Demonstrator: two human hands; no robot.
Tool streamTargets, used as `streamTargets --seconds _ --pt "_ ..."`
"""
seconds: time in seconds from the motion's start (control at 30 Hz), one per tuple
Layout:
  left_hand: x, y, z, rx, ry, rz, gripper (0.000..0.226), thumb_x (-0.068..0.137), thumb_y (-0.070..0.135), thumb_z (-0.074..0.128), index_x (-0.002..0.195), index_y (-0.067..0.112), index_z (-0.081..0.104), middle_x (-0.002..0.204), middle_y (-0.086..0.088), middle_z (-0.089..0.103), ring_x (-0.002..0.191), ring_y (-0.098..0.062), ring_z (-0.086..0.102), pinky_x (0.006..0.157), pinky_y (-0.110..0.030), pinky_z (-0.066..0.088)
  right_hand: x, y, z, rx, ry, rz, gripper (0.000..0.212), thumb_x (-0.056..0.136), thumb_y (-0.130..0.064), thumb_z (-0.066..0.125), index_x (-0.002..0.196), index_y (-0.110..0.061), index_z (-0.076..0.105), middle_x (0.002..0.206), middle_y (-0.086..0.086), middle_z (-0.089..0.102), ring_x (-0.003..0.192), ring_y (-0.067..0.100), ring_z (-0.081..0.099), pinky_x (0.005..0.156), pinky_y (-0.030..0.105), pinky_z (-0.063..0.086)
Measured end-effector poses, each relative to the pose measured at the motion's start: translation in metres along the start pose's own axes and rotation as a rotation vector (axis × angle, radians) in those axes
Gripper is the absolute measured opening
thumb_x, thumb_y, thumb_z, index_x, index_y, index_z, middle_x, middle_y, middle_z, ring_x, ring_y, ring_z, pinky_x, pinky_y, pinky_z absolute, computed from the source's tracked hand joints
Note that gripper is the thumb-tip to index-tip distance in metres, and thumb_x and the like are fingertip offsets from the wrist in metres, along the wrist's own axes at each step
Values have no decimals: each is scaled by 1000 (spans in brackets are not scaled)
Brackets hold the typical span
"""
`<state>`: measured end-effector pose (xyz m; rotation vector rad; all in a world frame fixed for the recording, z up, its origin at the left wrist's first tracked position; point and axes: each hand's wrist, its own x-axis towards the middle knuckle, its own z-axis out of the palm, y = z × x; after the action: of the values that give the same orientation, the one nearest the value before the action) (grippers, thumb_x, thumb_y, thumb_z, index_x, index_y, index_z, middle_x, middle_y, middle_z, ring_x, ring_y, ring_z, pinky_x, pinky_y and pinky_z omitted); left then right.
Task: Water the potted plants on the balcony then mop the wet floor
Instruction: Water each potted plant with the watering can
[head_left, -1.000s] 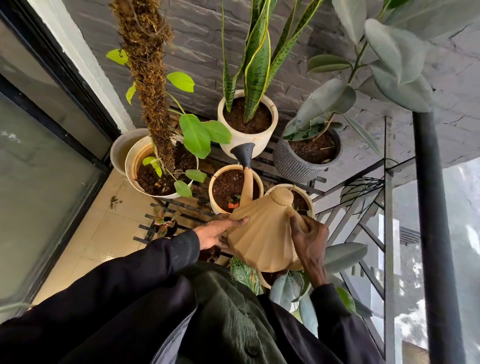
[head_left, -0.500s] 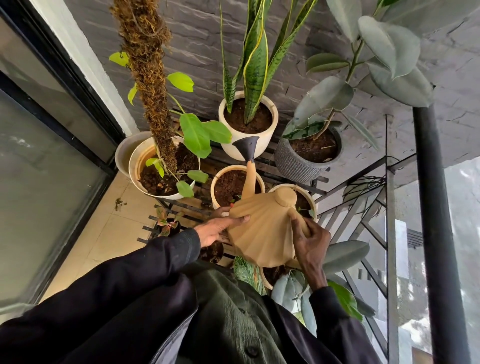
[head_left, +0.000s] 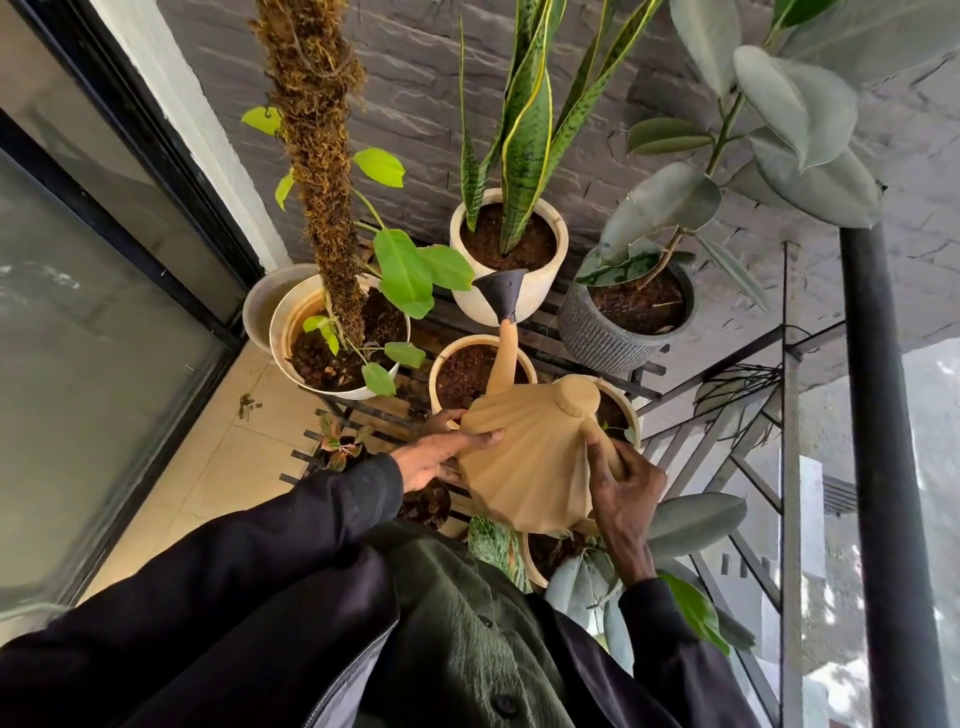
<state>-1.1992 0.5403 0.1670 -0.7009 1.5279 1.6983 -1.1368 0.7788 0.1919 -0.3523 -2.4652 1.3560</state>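
Steadying the watering can (head_left: 524, 467) to aim its spout (head_left: 506, 364), the left hand (head_left: 431, 460) presses flat-fingered; the right hand (head_left: 626, 499) grips the handle (head_left: 614, 459).

Left of your left hand (head_left: 434, 460), the tiled floor (head_left: 208, 467) gives open passage up to the glass door (head_left: 78, 338). The watering can (head_left: 524, 467) fills the gap between your hands. Ahead, the moss pole (head_left: 317, 156) and snake plant leaves (head_left: 524, 130) obstruct. Right of your right hand (head_left: 623, 493), the railing (head_left: 787, 405) blocks.
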Motion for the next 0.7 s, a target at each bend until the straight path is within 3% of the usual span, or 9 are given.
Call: streamTargets --seconds 0.07,0.13,0.2,0.27,0.4,0.5,0.6,0.7 --pt "2 -1 -3 5 11 -1 88 49 35 95 124 32 50 127 -8 58 118 -28 55 76 -47 58 -1 -2 1 14 -1 -2 12 95 -41 72 84 -39 69 70 1 73 58 28 67 49 52 58" --pt "2 -4 -8 6 10 2 86 53 34 96 126 31 50 125 -7 58 117 -28 55 78 -48 57 -4 -2 4 10 -5 -8 10 96 -36 73 86 -37 70 71 6 74 57 28 68 49 52 58" --pt "0 -5 -13 3 -1 2 79 63 29 94 128 30 49 121 -5 59 113 -25 55 76 -45 56 -7 -1 7 6 -12 -11 10 96 -39 72 88 -32 73 68 -3 71 52 13 63 45 39 55" --pt "-2 -7 -20 0 -14 2 75 68 25 92 129 29 48 119 -5 60 111 -24 56 75 -43 55 -10 1 13 -4 -11 -2 25 95 -45 70 88 -22 77 65 -14 66 50 8 58 46 24 46" --pt "-4 -12 -39 -6 -22 0 76 68 25 93 131 26 51 120 -6 63 110 -25 60 87 -55 56 -19 5 27 -15 -22 13 39 96 -51 69 82 -16 78 61 -10 63 48 6 52 48 24 42" --pt "-8 -19 -59 -20 -31 -28 77 65 26 94 128 30 50 119 -6 60 117 -31 57 96 -64 50 -29 -12 38 5 -45 21 47 95 -51 67 90 -6 80 69 -8 66 55 -2 57 55 9 42" --pt "-14 -25 -86 -36 -32 -56 79 64 28 94 128 31 48 131 -9 57 124 -33 53 97 -63 50 -42 -34 57 1 -65 -10 33 95 -49 68 93 -19 81 77 0 75 67 10 68 61 25 54" --pt "-22 -32 -113 -50 -44 -90 92 57 35 97 133 30 46 138 -8 53 128 -31 49 98 -58 50 -54 -57 76 6 -91 8 23 94 -45 71 81 -26 76 72 2 74 67 19 69 60 37 58"
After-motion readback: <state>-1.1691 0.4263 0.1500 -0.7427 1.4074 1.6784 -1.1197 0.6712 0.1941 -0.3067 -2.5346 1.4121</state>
